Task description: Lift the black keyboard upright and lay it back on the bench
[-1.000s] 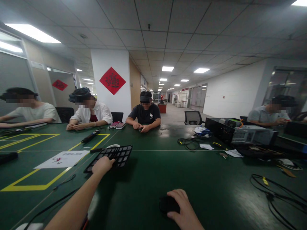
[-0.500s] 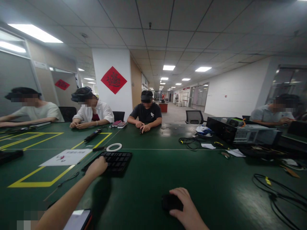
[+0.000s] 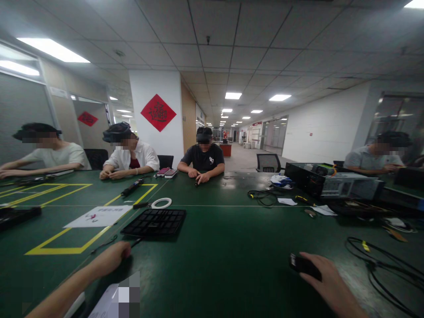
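Over the table's left front, my left hand (image 3: pixel 115 256) is closed around a thin dark stick-like tool (image 3: pixel 136 242), its tip pointing toward the black compartment tray (image 3: pixel 155 224). The tray lies flat just beyond that hand. Further right, my right hand (image 3: pixel 326 276) grips a small black box-shaped object (image 3: pixel 303 266) between thumb and fingers; pale marks show on its left end. It is too dark to tell exactly what this object is. Below my left forearm lies a phone-like slab (image 3: pixel 102 304), partly blurred out.
A white ring (image 3: pixel 161 203) and a printed sheet (image 3: pixel 99 216) lie beyond the tray. Black cables (image 3: pixel 380 269) coil at the right, before an opened computer case (image 3: pixel 344 185). Several people sit around the green table (image 3: pixel 225 247).
My left hand has drawn back from the tray toward me, with the thin tool now visible. My right hand has moved right, carrying the black object.
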### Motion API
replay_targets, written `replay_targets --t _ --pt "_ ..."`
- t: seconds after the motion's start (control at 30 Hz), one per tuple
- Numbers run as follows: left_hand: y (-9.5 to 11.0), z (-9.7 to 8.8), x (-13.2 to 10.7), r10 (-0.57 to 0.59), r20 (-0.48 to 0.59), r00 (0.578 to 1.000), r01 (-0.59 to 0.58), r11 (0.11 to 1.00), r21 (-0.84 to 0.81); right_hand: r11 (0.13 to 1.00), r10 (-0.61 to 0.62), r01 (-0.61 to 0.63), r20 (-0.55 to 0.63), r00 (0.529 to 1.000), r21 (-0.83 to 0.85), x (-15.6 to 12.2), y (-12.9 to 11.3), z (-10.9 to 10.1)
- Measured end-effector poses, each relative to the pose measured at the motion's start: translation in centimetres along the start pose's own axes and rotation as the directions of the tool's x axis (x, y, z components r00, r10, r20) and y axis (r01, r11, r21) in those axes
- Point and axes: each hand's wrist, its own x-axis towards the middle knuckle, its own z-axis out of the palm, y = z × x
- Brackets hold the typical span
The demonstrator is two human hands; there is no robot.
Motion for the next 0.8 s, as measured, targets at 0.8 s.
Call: replay_targets --t 0.8 --pt "0.8 0.3 -1.4 0.051 0.116 0.992 -0.075 0.975 0.207 0.957 -0.033 -0.037 -0.234 0.972 -0.289 -2.7 9.7 0.1"
